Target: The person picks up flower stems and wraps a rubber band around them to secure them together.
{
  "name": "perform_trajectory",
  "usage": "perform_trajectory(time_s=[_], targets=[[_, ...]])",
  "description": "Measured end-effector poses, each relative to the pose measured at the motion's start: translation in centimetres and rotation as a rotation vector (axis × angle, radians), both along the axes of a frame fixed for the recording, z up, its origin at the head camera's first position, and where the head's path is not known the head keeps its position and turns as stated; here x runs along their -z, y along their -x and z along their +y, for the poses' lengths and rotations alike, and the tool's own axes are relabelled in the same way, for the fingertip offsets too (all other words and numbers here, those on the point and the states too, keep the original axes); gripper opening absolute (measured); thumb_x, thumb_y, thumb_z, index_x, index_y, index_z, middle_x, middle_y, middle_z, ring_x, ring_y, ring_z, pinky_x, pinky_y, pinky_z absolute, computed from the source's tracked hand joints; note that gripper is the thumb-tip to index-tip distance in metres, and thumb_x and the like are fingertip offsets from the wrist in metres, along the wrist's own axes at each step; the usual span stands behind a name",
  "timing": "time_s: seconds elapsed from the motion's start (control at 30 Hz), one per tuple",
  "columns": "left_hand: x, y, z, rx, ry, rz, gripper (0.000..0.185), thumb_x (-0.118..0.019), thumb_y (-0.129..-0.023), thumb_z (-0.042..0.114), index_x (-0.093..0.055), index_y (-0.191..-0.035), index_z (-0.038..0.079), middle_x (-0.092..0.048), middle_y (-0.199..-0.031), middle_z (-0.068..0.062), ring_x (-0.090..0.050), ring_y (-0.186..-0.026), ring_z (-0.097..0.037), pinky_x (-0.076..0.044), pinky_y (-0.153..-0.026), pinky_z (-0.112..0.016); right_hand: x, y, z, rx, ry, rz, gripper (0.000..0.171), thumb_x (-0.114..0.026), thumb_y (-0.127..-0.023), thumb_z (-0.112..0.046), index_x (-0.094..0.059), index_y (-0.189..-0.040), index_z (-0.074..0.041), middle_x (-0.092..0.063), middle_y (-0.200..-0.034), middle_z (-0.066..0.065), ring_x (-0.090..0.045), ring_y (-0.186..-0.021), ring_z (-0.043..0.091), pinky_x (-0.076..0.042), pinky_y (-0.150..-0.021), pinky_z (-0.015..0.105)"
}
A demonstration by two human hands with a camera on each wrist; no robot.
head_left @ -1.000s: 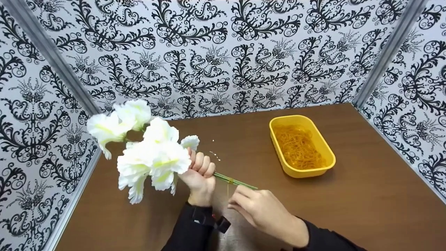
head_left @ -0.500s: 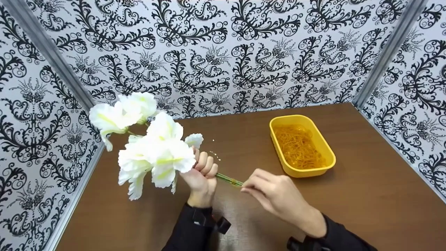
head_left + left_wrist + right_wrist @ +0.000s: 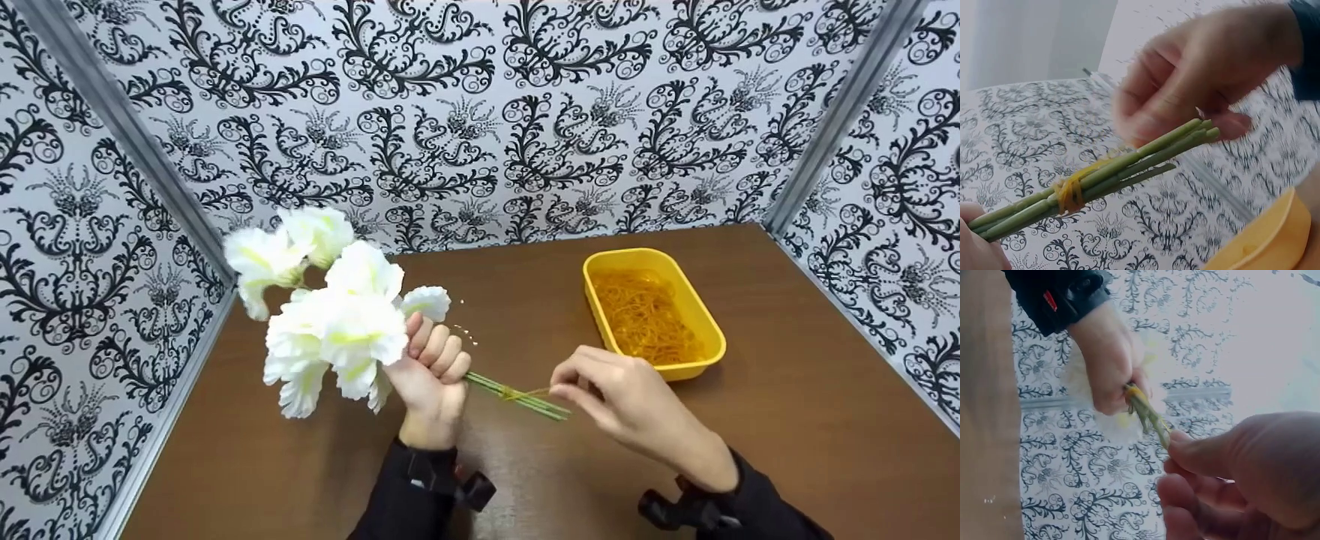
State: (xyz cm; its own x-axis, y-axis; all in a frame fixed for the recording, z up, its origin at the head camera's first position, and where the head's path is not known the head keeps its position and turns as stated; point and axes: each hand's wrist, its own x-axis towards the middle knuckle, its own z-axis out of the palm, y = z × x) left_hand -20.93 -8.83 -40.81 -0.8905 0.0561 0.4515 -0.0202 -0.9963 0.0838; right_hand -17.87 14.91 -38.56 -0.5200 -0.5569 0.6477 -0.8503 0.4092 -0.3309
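Step in hand: binding the stems; judged best done with the band kept taut and each turn laid beside the last, well short of the stem tips so it cannot slip off.
Left hand (image 3: 431, 375): fist curled round the stems just under the blooms, held up off the table; a firm, steady hold seems needed while the band is pulled.
Right hand (image 3: 619, 394): fingertips pinching the free end of the rubber band (image 3: 517, 393) and drawing it out toward the tray side.
Rubber band: yellow, wrapped round the green stems (image 3: 517, 397) between the two hands, nearer the cut ends than the fist; left wrist view shows several turns bunched at one spot (image 3: 1069, 191).
Stems relative to hands: run from the left fist down-right; the tips end just beside the right fingers, apart from the palm.
White flowers (image 3: 337, 315): left of and above the left hand, heads tilted toward the wall.
Yellow tray (image 3: 716, 337): beyond the right hand on the brown table (image 3: 787, 450), holding a heap of rubber bands (image 3: 641, 319).
Far: patterned black-and-white walls (image 3: 487, 112).
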Motion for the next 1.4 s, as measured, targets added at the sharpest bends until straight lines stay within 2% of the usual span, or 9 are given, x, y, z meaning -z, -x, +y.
perform_trajectory(time_s=[0.17, 0.3, 0.5, 0.73, 0.93, 1.07, 1.23, 1.4], targets=[[0.0, 0.3, -0.4, 0.034, -0.066, -0.055, 0.047, -0.047, -0.098, 0.017, -0.015, -0.064, 0.019, -0.012, -0.055, 0.010, -0.009, -0.046, -0.003, -0.009, -0.042, -0.016, -0.4, -0.3, 0.5, -0.055, -0.033, -0.058, 0.011, -0.075, -0.092, -0.012, -0.068, -0.098, -0.018, -0.063, -0.088, -0.012, -0.055, -0.070, 0.001, -0.047, -0.061, 0.014], [0.0, 0.3, -0.7, 0.026, -0.073, -0.044, 0.047, -0.046, -0.099, 0.017, -0.015, -0.064, 0.019, -0.012, -0.055, 0.010, -0.009, -0.046, -0.003, -0.010, -0.042, -0.016, -0.7, -0.5, 0.9, -0.066, -0.053, -0.084, 0.010, -0.073, -0.094, -0.013, -0.068, -0.099, -0.020, -0.063, -0.088, -0.013, -0.055, -0.072, 0.001, -0.048, -0.062, 0.016], [-0.2, 0.4, -0.9, 0.014, -0.098, -0.050, 0.046, -0.046, -0.099, 0.017, -0.015, -0.064, 0.019, -0.011, -0.056, 0.010, -0.009, -0.046, -0.004, -0.010, -0.043, -0.017, -0.7, -0.4, 1.3, -0.076, -0.079, -0.094, 0.009, -0.072, -0.095, -0.015, -0.068, -0.100, -0.022, -0.062, -0.088, -0.015, -0.055, -0.072, 0.001, -0.044, -0.065, 0.012], [-0.3, 0.4, -1.0, 0.019, -0.093, -0.082, 0.046, -0.046, -0.098, 0.017, -0.015, -0.064, 0.019, -0.012, -0.056, 0.010, -0.009, -0.046, -0.003, -0.009, -0.042, -0.017, -0.7, 0.0, 1.8, -0.106, -0.103, -0.133, 0.011, -0.070, -0.096, -0.013, -0.068, -0.103, -0.021, -0.065, -0.091, -0.013, -0.056, -0.073, 0.002, -0.050, -0.062, 0.021], [-0.3, 0.3, -0.9, 0.034, -0.069, -0.112, 0.046, -0.047, -0.098, 0.017, -0.015, -0.064, 0.020, -0.012, -0.055, 0.010, -0.010, -0.046, -0.004, -0.009, -0.041, -0.017, -0.5, 0.4, 2.1, -0.126, -0.100, -0.148, 0.015, -0.070, -0.095, -0.008, -0.068, -0.104, -0.020, -0.067, -0.093, -0.011, -0.057, -0.074, 0.003, -0.049, -0.064, 0.019], [-0.3, 0.2, -0.9, 0.044, -0.070, -0.133, 0.045, -0.046, -0.098, 0.016, -0.016, -0.065, 0.020, -0.013, -0.056, 0.010, -0.010, -0.046, -0.004, -0.010, -0.041, -0.017, 0.1, 1.0, 1.3, -0.190, -0.067, -0.100, 0.017, -0.071, -0.093, -0.004, -0.068, -0.103, -0.017, -0.067, -0.093, -0.009, -0.059, -0.076, 0.004, -0.051, -0.065, 0.018], [-0.2, 0.1, -0.5, 0.126, -0.095, -0.155, 0.044, -0.048, -0.096, 0.016, -0.017, -0.065, 0.020, -0.014, -0.056, 0.011, -0.010, -0.046, -0.003, -0.010, -0.042, -0.017, 1.0, 1.9, -0.1, -0.308, -0.002, 0.034, 0.019, -0.070, -0.093, -0.001, -0.068, -0.106, -0.014, -0.067, -0.099, -0.004, -0.063, -0.085, 0.007, -0.053, -0.073, 0.017], [0.1, -0.1, 0.3, 0.169, -0.073, -0.183, 0.045, -0.051, -0.095, 0.018, -0.018, -0.065, 0.020, -0.014, -0.057, 0.012, -0.010, -0.047, -0.002, -0.010, -0.042, -0.016, 1.7, 2.5, -0.9, -0.306, 0.014, 0.167, 0.018, -0.071, -0.094, -0.004, -0.069, -0.109, -0.012, -0.067, -0.100, -0.002, -0.065, -0.087, 0.008, -0.054, -0.077, 0.018]])
